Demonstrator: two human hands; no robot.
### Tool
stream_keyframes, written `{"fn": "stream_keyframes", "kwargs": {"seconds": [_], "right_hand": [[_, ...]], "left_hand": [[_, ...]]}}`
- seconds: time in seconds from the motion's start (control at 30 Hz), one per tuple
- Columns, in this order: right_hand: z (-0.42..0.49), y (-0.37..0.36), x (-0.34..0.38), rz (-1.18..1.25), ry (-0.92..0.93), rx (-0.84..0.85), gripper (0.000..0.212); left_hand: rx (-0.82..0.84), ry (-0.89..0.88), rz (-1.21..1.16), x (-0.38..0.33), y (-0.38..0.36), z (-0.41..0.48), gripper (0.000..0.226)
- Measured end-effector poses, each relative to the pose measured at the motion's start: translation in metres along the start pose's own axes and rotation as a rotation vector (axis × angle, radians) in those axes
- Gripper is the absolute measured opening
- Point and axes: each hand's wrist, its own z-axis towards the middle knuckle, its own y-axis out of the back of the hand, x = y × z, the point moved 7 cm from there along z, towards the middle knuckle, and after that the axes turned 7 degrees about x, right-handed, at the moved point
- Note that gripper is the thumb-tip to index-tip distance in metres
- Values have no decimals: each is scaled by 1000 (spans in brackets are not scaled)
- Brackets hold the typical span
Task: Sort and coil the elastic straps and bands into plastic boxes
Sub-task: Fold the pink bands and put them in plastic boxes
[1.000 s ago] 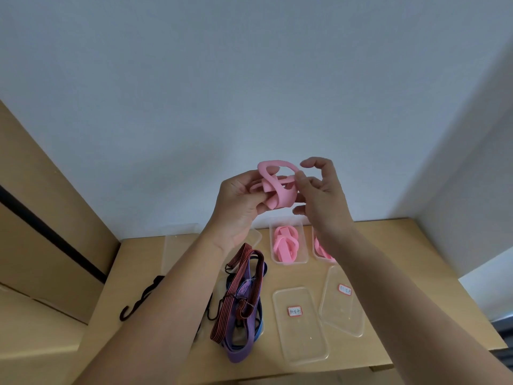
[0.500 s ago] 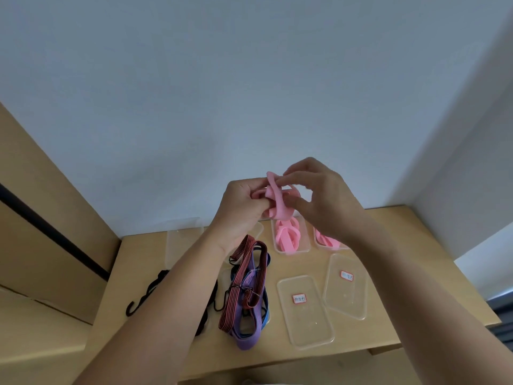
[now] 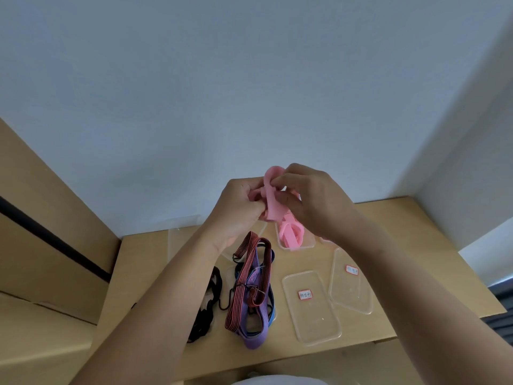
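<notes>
A pink elastic band (image 3: 270, 194), partly coiled, is held up in the air above the wooden table (image 3: 416, 245). My left hand (image 3: 240, 209) grips its lower coils and my right hand (image 3: 308, 198) pinches the upper loop. Below them a clear plastic box (image 3: 311, 244) holds another coiled pink band (image 3: 291, 234). A second box behind my right wrist is mostly hidden. A pile of red-striped, purple and blue straps (image 3: 251, 290) lies on the table, with a black strap (image 3: 206, 309) to its left.
Two clear lids with red-edged labels lie on the table's right half, one (image 3: 311, 307) near the front edge, the other (image 3: 351, 282) beside it. Another clear lid (image 3: 180, 237) lies at the back left. White walls close the back and right; wooden panels stand at the left.
My right hand has moved over the top of the pink band and closed on its upper loop. The loop is tighter. The view has tilted slightly lower over the table.
</notes>
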Motion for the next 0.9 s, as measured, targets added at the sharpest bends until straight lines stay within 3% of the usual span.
{"fn": "stream_keyframes", "kwargs": {"seconds": [0.07, 0.17, 0.23, 0.3, 0.37, 0.43, 0.63, 0.8, 0.9], "right_hand": [[4, -4, 0, -58, 7, -16, 17], [8, -8, -3, -130, 15, -19, 17], [10, -12, -4, -186, 20, -16, 16], [12, -17, -4, -232, 27, -34, 17], [14, -21, -6, -214, 13, -65, 15], [14, -24, -11, -145, -32, -79, 20], [11, -15, -42, 196, -258, -243, 15], [12, -18, -70, 469, -444, -210, 15], [13, -24, -75, 617, -466, -214, 17]], "left_hand": [[31, 42, -58, 0, -1, 2, 47], [167, 161, -350, 2, -5, 3, 31], [232, 232, -498, 1, -9, 3, 34], [155, 260, -401, 3, -5, 8, 43], [-9, 224, -291, 1, 4, 13, 35], [-126, 177, -239, -2, 12, 15, 25], [-267, 74, 27, 1, 27, 19, 20], [-195, 153, -159, 15, 25, 23, 11], [-120, 175, -337, 19, 17, 28, 24]]}}
